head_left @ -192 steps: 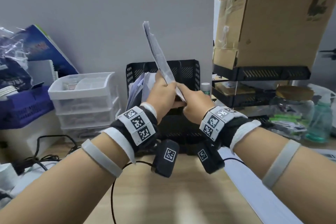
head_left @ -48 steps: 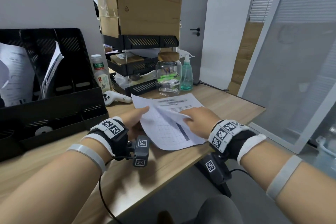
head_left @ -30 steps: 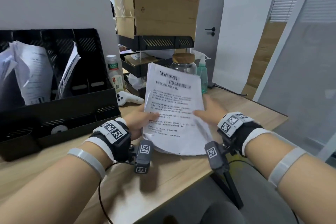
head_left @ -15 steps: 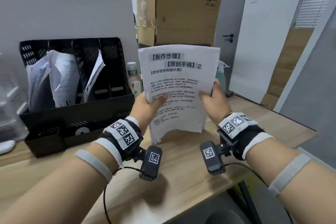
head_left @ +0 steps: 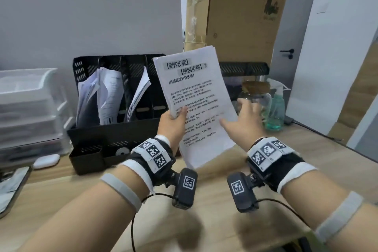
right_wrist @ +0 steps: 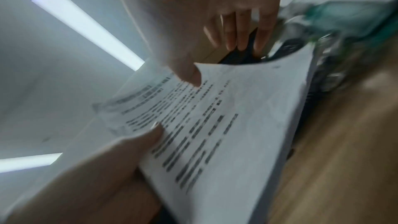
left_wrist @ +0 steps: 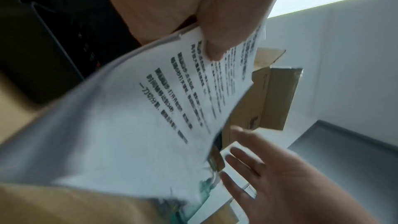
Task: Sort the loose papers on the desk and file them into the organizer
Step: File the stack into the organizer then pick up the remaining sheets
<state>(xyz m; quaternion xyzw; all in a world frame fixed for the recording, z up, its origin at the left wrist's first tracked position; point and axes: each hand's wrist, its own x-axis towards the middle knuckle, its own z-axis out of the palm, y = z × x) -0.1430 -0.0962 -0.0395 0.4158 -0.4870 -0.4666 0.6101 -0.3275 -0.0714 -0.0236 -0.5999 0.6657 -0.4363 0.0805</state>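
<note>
Two hands are raised at frame centre in the head view, above the wooden desk. The left hand pinches the papers at their left edge, thumb on the printed face and fingers behind. The left wrist view confirms this pinch: the thumb presses on the top sheet. The papers stand nearly upright, tilted with the top edge leaning to the left of the frame, and extend above and to the right of the left hand.

The right hand sits at the right edge of the papers with fingers spread and straight. Its thumb tip lies at or on the printed face; actual contact cannot be confirmed. In the right wrist view the thumb meets the sheet edge, but the picture is blurred.

The organizer, black with upright slots, stands left of centre against the wall, just left of and behind the held papers. Three of its slots hold filed sheets. A cardboard box occupies the upper right. A glass jar and a green bottle stand at right, behind the right hand.
</note>
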